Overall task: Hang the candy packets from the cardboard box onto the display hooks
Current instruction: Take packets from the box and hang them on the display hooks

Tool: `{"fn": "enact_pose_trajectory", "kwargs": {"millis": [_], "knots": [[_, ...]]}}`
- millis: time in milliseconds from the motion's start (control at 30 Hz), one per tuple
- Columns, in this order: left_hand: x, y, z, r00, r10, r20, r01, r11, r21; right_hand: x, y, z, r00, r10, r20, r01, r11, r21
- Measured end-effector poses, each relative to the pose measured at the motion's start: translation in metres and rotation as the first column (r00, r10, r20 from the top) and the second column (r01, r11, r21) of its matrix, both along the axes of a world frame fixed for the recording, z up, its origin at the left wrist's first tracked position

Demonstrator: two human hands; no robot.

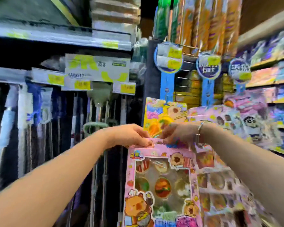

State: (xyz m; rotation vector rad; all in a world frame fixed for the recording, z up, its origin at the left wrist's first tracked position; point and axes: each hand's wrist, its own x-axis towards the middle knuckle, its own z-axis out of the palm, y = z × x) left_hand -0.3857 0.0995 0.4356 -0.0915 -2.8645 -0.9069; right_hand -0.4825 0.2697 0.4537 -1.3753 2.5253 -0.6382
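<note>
Heavy motion blur smears the wide-angle view, worst on the right-hand shelves and yellow price tags, while the left-hand rack sinks into shadow, the pink candy packet is brightly, evenly lit, and shelf edges bow toward the frame's borders.

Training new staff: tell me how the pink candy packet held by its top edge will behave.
The pink candy packet hangs flat from the left hand and right hand pinching its top, so it is probably fairly stiff card. Its clear window shows a few spaced sweets, so it is likely light for its size. The glossy face may be slippery.
</note>
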Motion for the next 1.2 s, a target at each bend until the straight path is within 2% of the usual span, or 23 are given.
{"fn": "enact_pose_trajectory", "kwargs": {"millis": [100,200,300,433,567,700,767,833,900,933,1033,1200], "knots": [[-0.029,0.030,0.053,0.997,-0.028,-0.077,0.026,0.999,-0.027,-0.018,0.031,0.052,0.988,-0.031,-0.153,0.029,0.999,-0.014],[-0.045,0.049,0.102,0.983,-0.020,-0.183,0.017,1.000,-0.019,-0.034,0.050,0.098,0.966,-0.055,-0.253,0.030,0.994,-0.103],[-0.057,0.060,0.132,0.954,0.058,-0.294,-0.067,0.997,-0.022,-0.053,0.053,0.125,0.946,-0.084,-0.312,0.023,0.981,-0.194],[-0.075,0.066,0.147,0.869,0.209,-0.450,-0.293,0.948,-0.127,-0.073,0.042,0.142,0.894,-0.127,-0.430,0.005,0.962,-0.272],[-0.089,0.059,0.146,0.796,0.327,-0.509,-0.465,0.869,-0.170,-0.084,0.019,0.138,0.871,-0.118,-0.477,-0.042,0.950,-0.310],[-0.095,0.044,0.150,0.692,0.444,-0.569,-0.596,0.796,-0.103,-0.091,-0.001,0.142,0.852,-0.131,-0.507,-0.093,0.915,-0.394],[-0.100,0.041,0.154,0.637,0.477,-0.605,-0.638,0.767,-0.066,-0.094,-0.009,0.146,0.822,-0.225,-0.523,-0.045,0.890,-0.454],[-0.106,0.042,0.157,0.571,0.502,-0.650,-0.678,0.735,-0.028,-0.096,-0.014,0.150,0.746,-0.348,-0.568,0.015,0.861,-0.508],[-0.112,0.043,0.160,0.514,0.514,-0.686,-0.715,0.699,-0.012,-0.099,-0.019,0.152,0.692,-0.411,-0.593,0.026,0.835,-0.549],[-0.114,0.043,0.161,0.494,0.518,-0.698,-0.731,0.682,-0.011,-0.100,-0.020,0.153,0.695,-0.414,-0.588,0.017,0.827,-0.562],[-0.117,0.044,0.162,0.465,0.526,-0.712,-0.760,0.650,-0.016,-0.104,-0.020,0.154,0.738,-0.375,-0.561,-0.014,0.823,-0.568],[-0.116,0.040,0.156,0.469,0.519,-0.715,-0.768,0.640,-0.040,-0.102,-0.018,0.154,0.776,-0.237,-0.584,-0.033,0.910,-0.414]]}}
